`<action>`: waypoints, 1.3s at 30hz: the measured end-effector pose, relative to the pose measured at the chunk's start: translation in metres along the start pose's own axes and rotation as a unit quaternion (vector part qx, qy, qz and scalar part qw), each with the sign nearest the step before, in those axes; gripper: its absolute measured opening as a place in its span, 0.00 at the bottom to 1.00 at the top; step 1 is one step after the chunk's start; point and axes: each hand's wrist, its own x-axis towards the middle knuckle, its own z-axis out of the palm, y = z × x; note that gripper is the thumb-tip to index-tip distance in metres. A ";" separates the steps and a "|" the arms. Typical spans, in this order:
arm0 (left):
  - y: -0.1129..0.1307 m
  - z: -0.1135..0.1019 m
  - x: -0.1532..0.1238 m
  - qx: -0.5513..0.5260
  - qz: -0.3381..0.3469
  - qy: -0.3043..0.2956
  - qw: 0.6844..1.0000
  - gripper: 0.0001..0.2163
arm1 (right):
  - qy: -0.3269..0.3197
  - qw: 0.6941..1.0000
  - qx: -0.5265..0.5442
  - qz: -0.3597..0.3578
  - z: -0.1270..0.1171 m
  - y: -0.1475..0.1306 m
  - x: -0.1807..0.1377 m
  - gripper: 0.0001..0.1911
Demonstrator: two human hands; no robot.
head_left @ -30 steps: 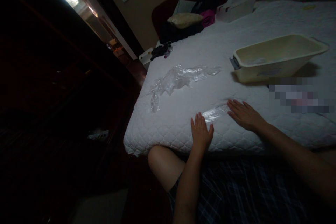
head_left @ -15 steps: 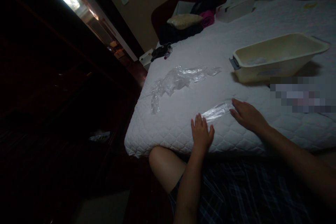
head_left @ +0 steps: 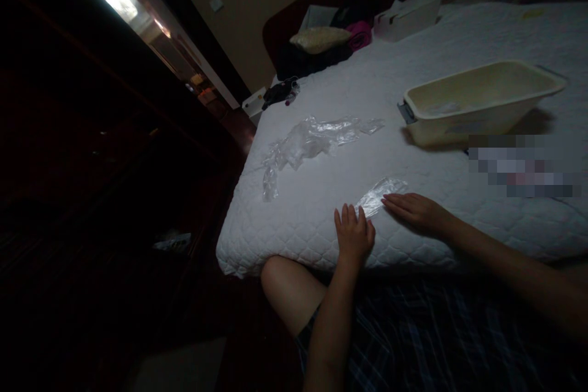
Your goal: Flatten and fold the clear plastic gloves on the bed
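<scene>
A clear plastic bag [head_left: 381, 193], folded into a narrow strip, lies on the white quilted bed [head_left: 285, 233]. My left hand [head_left: 354, 236] rests flat at the strip's near left end, its fingers stretched and a little apart. From the right, my right hand [head_left: 416, 211] lies with straight fingers, the tips touching the strip's lower edge around its middle. Neither hand grips the plastic. Farther back on the bed, more crumpled clear plastic bags [head_left: 312, 141] are spread in a curved row.
A cream plastic bin [head_left: 478, 125] with grey handles stands on the bed at the right, beside a pixelated patch. Toward the headboard lie a pillow [head_left: 319, 40], a magenta roll [head_left: 359, 35] and a white box [head_left: 407, 19]. Dark furniture fills the left side.
My right hand has slid left from the strip's far end to its middle, and its fingers have straightened. The far end now lies loose. My left hand has barely moved.
</scene>
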 end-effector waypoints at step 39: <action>-0.012 0.014 0.025 -0.227 0.065 -0.021 0.971 0.10 | -0.002 0.990 0.114 0.083 0.006 0.007 -0.002 0.17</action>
